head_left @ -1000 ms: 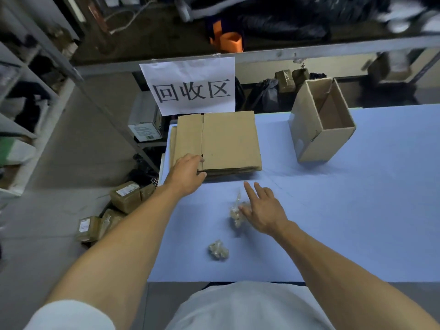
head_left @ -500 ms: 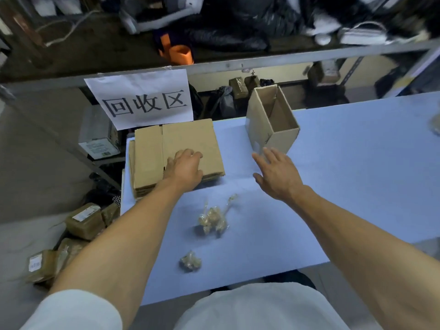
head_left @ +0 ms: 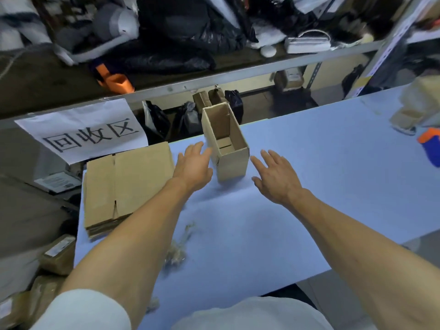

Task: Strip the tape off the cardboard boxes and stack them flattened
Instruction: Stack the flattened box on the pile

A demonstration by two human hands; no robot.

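An open, upright cardboard box point(head_left: 232, 160) stands on the blue table point(head_left: 333, 163) near its far edge. My left hand point(head_left: 194, 167) reaches with straight fingers just left of the box, close to its side. My right hand point(head_left: 276, 177) is spread open just right of it, not touching. A stack of flattened cardboard boxes point(head_left: 123, 184) lies at the table's left end. Crumpled clear tape point(head_left: 177, 251) lies on the table under my left forearm.
A white paper sign point(head_left: 81, 132) hangs from the shelf rail behind the stack. More cardboard point(head_left: 419, 106) and a blue-and-orange object point(head_left: 431, 144) sit at the far right of the table. Taped parcels point(head_left: 57, 253) lie on the floor to the left.
My left hand has left the flattened stack and moved right toward the upright box. My right hand has moved to the box's right side. The view has swung right and closer.
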